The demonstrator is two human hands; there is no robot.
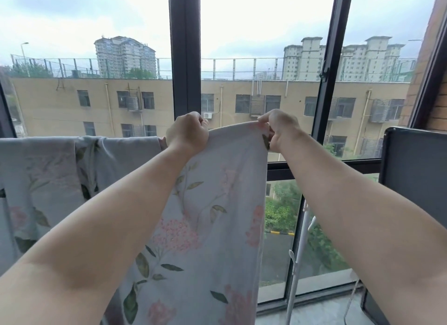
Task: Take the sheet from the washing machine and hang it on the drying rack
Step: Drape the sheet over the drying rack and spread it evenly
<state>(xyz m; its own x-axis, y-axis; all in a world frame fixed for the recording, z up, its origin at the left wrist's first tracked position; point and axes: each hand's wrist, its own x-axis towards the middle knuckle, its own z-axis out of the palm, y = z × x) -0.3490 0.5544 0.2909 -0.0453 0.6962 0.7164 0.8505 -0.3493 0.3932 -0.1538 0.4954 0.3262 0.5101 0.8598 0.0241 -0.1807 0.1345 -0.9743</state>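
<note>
Sheet (208,203): pale, printed with pink flowers and green leaves. It was out of the washing machine, which was not in view, and up at rack height in front of the window (185,58).

Its left portion lay draped over a horizontal line that I took for the top rail of the drying rack. The rail itself was hidden under the cloth. The right portion was not laid over anything and hung down from the two hands.

Left hand (187,131): fingers curled round the sheet's top edge, just beside the draped part.

Right hand (278,128): thumb and fingers pinching the same edge further right, at or near a corner. The edge ran taut between the hands.

A white upright with clips (297,252) stood below the right forearm, probably the rack's right end post. A dark panel (416,174) stood at far right.

Progress, as judged: removal from the machine was done and hanging was partly done. What was left was to carry the held edge over the rail toward its right end, let it drop and even out the folds.
</note>
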